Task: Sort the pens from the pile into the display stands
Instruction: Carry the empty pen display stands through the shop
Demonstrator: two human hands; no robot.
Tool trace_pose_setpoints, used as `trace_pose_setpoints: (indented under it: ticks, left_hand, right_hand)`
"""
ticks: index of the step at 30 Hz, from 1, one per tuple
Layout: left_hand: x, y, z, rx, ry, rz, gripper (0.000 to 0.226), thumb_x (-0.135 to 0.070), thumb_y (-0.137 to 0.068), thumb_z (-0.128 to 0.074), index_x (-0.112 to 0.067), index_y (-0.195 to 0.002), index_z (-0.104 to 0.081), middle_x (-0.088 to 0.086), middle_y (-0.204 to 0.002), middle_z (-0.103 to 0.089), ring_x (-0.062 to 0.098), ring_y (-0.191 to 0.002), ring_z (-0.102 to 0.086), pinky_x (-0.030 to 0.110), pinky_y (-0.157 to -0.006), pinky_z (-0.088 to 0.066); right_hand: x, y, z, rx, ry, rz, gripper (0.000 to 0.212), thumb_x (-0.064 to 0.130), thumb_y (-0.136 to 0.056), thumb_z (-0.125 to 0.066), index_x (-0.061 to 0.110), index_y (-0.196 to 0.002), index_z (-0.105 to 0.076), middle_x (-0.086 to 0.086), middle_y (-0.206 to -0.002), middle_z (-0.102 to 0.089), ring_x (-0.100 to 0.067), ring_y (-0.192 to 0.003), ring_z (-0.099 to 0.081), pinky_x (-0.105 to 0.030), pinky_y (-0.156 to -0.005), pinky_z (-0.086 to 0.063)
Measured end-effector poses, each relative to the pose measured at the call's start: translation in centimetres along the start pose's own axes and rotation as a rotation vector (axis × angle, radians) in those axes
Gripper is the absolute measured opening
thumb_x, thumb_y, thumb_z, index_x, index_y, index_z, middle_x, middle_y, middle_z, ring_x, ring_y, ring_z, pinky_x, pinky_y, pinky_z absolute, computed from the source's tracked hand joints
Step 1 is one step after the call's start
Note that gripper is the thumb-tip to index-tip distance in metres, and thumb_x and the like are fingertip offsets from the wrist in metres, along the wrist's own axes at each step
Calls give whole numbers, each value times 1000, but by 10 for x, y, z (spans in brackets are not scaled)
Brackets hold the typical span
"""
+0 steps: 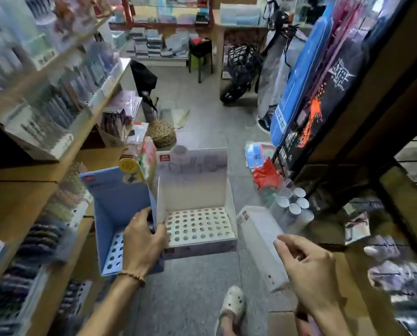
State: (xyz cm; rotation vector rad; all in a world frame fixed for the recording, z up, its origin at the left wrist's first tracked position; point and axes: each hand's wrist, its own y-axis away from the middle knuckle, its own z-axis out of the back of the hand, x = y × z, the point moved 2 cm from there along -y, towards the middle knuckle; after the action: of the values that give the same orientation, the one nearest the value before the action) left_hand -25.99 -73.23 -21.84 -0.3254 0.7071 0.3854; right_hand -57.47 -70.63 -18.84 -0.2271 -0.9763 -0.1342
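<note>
1. 2 display stands sit on the grey floor [202, 287] between the left shelves [57, 166] and right-hand rack [348, 141]; open floor runs beyond them.
2. The blue stand [115, 204] and the white stand [195, 202] touch side by side; the visible holes in both hold nothing.
3. The left hand [143, 241] grips their adjoining walls. The right hand [307, 265], fingers loosely curled, touches a white box [258, 234]. No pens are discernible.
</note>
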Motion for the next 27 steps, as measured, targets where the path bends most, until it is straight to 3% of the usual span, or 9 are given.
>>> trace_pose_setpoints:
  ticks: [3, 7, 12, 17, 21, 24, 27]
  left_hand:
    - [-15, -55, -36, 16, -17, -4, 23, -5, -80, -68, -6, -103, -66, 9, -87, -66, 25, -74, -55, 32, -64, -35]
    - [-39, -130, -74, 12, -25, 15, 24, -7, -83, -67, -9, -107, -66, 8, -96, -70, 24, -79, -59, 32, -66, -39]
    - [-64, -214, -105, -2, -51, 77, 28, -5, -83, -66, -8, -112, -66, 11, -97, -71, 28, -78, -61, 33, -66, -41]
    - [-70, -314, -145, 0, -85, 144, 28, -7, -84, -65, -10, -112, -66, 11, -97, -71, 30, -81, -63, 36, -67, -45]
    - [-69, -421, -186, 12, -67, 150, 25, -9, -84, -65, -13, -109, -65, 8, -96, -71, 27, -81, -63, 38, -69, -49]
    - [-75, -515, -215, 20, -53, 124, 27, -9, -84, -64, -12, -111, -65, 9, -100, -71, 28, -83, -64, 40, -72, -51]
    - [-94, -610, -238, 31, -40, 91, 25, -8, -84, -63, -10, -110, -64, 11, -101, -70, 31, -82, -63, 37, -70, -45]
  right_hand:
    - [-10, -72, -21, 12, -13, -12, 11, 15, -81, -79, 25, -79, -77, 26, -74, -68, -3, -71, -64, -27, -63, -49]
    - [-13, -184, -52, 19, -7, 12, 5, 15, -79, -80, 19, -79, -79, 10, -66, -70, -8, -72, -62, -24, -64, -47]
    - [9, -325, -86, 49, -21, 65, 4, 15, -80, -79, 16, -85, -79, 7, -70, -72, -9, -73, -62, -25, -65, -47]
    - [30, -443, -134, 132, -30, 99, 8, 18, -84, -76, 16, -91, -79, 6, -76, -72, 1, -67, -64, -3, -53, -43]
    - [41, -531, -183, 146, -42, 68, 4, 13, -85, -75, 17, -86, -77, -3, -76, -71, 9, -63, -61, 1, -43, -37]
    - [49, -600, -216, 137, -50, 30, 9, 13, -84, -75, 22, -81, -73, -2, -74, -70, 12, -58, -59, -5, -45, -41]
    - [57, -669, -242, 86, -1, -6, 2, 18, -82, -78, 18, -84, -79, 10, -72, -72, 3, -72, -62, -27, -66, -52]
